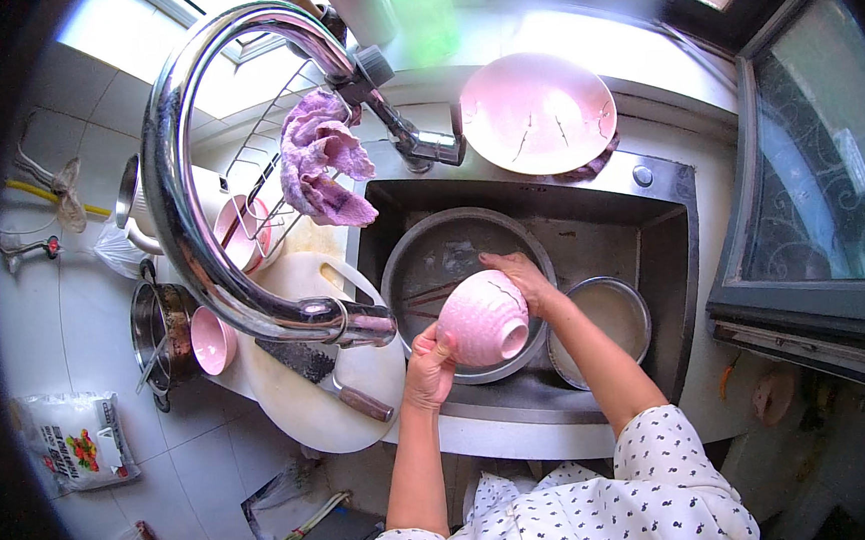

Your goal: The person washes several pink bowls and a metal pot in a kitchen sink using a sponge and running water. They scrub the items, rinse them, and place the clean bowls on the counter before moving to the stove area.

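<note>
A pink bowl, tilted with its foot ring towards me, is held over the sink between my two hands. My left hand grips its left side, the thumb on the outer wall. At its upper right, my right hand holds the rim, with some fingers hidden behind the bowl. Below it in the sink stands a large round metal basin with water and reddish-brown chopsticks in it. A smaller metal bowl of cloudy liquid is beside the basin, partly behind my right forearm.
A chrome faucet arches at the left, near a purple cloth on a wire rack. A pink plate lies behind the sink. On the left are a cutting board, a cleaver, another pink bowl and a pot.
</note>
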A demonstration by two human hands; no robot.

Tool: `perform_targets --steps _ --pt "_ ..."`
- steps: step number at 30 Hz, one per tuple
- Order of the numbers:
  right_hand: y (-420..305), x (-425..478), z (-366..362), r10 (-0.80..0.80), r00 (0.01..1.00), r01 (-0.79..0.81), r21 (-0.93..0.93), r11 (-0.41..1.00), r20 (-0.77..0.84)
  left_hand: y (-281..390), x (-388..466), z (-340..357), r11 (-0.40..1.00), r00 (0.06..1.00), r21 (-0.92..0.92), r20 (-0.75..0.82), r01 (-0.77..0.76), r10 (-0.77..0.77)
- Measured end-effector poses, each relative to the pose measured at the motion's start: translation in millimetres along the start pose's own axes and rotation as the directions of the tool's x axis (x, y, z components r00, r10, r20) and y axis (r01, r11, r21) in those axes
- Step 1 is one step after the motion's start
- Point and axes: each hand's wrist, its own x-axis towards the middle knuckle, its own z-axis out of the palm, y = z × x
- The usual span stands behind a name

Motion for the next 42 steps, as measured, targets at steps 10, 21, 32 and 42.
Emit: perform_targets --steps 10,21,32,42 --pt "86 84 -35 -0.496 0.811 0.123 -0.740 0.662 -0.309 -29 8 -18 0.969 0.979 -0.224 -0.195 -0.103 0.059" --pt "73 80 -40 -0.590 0.719 0.323 -0.575 0.752 -0.367 -30 13 -30 0.982 0.978 -0.154 -0.191 -0.111 0.080" --pt "52 -30 46 -0.317 0.878 0.407 -0.208 0.890 0.360 -60 35 -49 0.999 0.963 0.010 -0.269 -0.033 0.034" --pt "2 6 -4 -0.117 0.989 0.148 -0.514 0.845 0.093 -15 10 25 0.984 0.999 0.171 -0.016 -0.041 0.045"
